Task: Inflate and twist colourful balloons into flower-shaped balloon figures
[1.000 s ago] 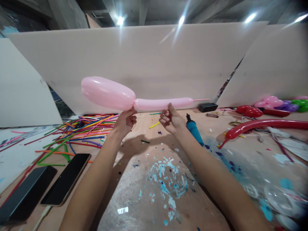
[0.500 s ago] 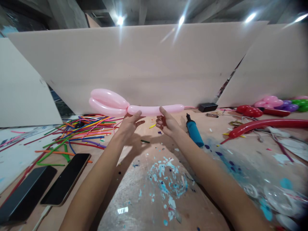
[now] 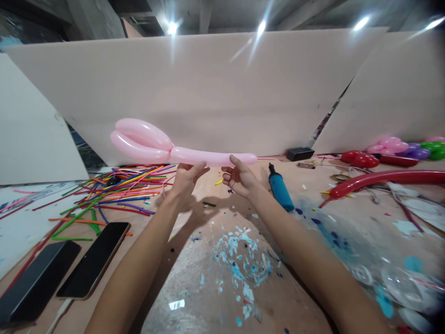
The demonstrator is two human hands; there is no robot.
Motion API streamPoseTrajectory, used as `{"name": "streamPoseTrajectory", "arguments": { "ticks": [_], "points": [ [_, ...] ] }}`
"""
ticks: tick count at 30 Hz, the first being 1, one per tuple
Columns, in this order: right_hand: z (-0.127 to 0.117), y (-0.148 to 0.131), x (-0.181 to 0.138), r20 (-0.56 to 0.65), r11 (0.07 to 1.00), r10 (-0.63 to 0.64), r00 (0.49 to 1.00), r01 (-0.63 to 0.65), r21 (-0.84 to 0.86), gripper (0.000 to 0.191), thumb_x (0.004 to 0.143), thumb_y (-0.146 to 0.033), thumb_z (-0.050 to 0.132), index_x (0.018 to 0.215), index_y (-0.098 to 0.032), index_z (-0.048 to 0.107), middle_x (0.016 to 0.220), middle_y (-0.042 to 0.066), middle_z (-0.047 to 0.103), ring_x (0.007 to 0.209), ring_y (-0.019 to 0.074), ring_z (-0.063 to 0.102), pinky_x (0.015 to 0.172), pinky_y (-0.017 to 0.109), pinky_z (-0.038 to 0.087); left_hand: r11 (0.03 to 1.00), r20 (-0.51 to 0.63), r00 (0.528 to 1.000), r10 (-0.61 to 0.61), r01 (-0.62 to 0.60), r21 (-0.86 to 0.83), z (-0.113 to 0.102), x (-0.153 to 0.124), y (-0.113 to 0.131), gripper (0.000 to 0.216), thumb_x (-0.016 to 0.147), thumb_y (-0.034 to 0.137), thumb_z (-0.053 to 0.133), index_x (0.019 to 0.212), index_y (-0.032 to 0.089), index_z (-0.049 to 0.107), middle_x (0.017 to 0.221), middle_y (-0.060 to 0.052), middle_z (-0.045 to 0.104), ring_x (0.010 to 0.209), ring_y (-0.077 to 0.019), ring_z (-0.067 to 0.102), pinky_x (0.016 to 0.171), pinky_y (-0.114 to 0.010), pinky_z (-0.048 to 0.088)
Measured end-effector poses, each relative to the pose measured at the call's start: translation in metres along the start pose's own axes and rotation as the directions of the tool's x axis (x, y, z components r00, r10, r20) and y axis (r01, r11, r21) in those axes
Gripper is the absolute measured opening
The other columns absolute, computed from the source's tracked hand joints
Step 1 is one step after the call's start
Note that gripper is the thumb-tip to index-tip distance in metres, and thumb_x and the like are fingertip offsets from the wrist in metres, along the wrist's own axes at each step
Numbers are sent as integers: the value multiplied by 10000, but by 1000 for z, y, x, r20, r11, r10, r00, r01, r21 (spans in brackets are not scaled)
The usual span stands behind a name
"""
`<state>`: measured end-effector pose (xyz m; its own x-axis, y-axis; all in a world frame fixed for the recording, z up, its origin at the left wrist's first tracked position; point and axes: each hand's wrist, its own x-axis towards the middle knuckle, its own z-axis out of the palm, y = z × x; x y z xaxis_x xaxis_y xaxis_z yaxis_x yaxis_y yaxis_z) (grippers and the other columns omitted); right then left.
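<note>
A pink modelling balloon (image 3: pixel 215 157) stretches level above the table, held up by both hands. Two fat loops form its left end, meeting at a twist, and a thin uninflated tail points right. My left hand (image 3: pixel 187 180) grips the straight part from below, thumb on the near side, to the right of the twist. My right hand (image 3: pixel 241 176) pinches the same stretch closer to the tail, its thumb in front and its fingers curled. The fingers behind the balloon are partly hidden.
Uninflated balloons (image 3: pixel 128 190) lie heaped at left, near a phone (image 3: pixel 95 260) and a dark box (image 3: pixel 40 283). A blue hand pump (image 3: pixel 281 191) lies right of my hands. Further right are a long red balloon (image 3: pixel 385 180) and clear plastic lids (image 3: pixel 403 287). Confetti scraps (image 3: pixel 239 255) dot the table.
The balloon has shifted left through my hands, its looped end now further left and slightly higher. My hands have stayed almost in place.
</note>
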<state>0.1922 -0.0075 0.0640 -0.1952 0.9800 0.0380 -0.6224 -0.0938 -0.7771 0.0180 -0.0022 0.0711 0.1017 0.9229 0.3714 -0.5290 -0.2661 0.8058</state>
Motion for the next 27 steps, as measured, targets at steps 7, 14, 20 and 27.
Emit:
{"name": "streamPoseTrajectory", "arguments": {
  "ticks": [7, 14, 20, 27],
  "points": [
    [1, 1, -2, 10, 1000, 25, 1000, -25, -16, 461, 575, -447, 862, 816, -187, 568, 625, -26, 637, 467, 86, 522, 450, 212, 429, 999, -4, 1000, 17, -17, 52, 4, -5, -2, 284, 671, 231, 803, 907, 163, 662, 928, -28, 673, 986, -194, 629, 902, -351, 538],
    [-2, 11, 3, 19, 999, 51, 999, -51, 3, 466, 582, -488, 851, 820, -184, 590, 632, -23, 638, 463, 79, 510, 453, 216, 426, 986, 32, 999, -11, 5, 167, 8, -14, -10, 300, 681, 253, 800, 956, 181, 702, 1026, -54, 707, 1071, -237, 634, 1027, -406, 461],
    [1, 13, 3, -8, 998, 14, 1000, -13, 69, 444, 568, -380, 875, 849, -184, 592, 698, -19, 660, 574, 108, 606, 453, 197, 458, 981, -9, 1000, -21, 22, 192, 7, -16, -15, 291, 705, 284, 791, 959, 171, 705, 1003, -59, 720, 1040, -244, 652, 1019, -412, 475],
    [12, 12, -1, -1, 993, -117, 993, 117, 30, 381, 562, -308, 873, 779, -159, 597, 623, -27, 622, 517, 74, 553, 387, 155, 391, 999, 35, 999, -12, 13, -34, 12, -13, -20, 243, 687, 238, 800, 894, 155, 705, 885, -53, 730, 890, -215, 688, 885, -396, 563]
  ]
}}
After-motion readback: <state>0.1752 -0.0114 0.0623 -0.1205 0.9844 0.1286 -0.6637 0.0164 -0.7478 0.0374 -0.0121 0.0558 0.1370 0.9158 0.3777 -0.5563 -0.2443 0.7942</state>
